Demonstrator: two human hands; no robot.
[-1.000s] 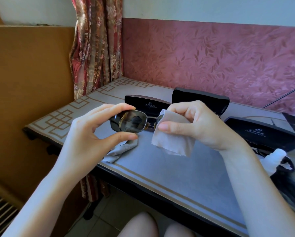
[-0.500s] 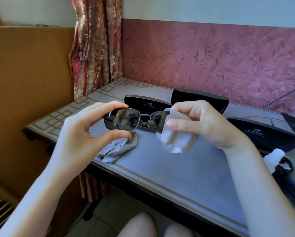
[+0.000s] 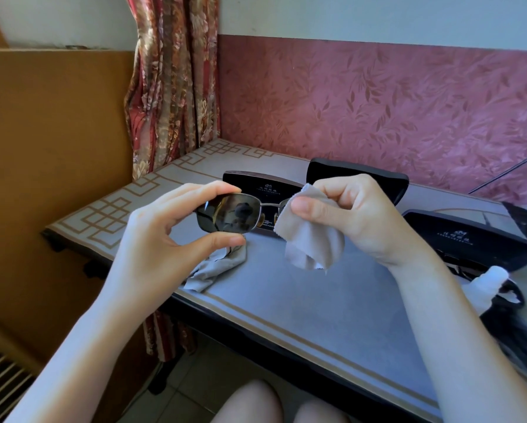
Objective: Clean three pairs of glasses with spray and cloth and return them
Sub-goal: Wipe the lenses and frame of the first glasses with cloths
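Observation:
Dark-lensed sunglasses with a thin metal frame hang above the table. My left hand pinches their left lens rim between thumb and fingers. My right hand holds a grey cleaning cloth folded over the right lens, which the cloth hides. A second grey cloth lies crumpled on the table under the glasses. A white spray bottle lies at the right, partly cut off by my forearm.
Three open black glasses cases stand on the grey table: one behind the glasses, one further back, one at the right. A curtain hangs at the left. My knees show below the table edge.
The cloth in my right hand has slid back over the right lens, which showed half a second ago. Both hands with the glasses have shifted slightly.

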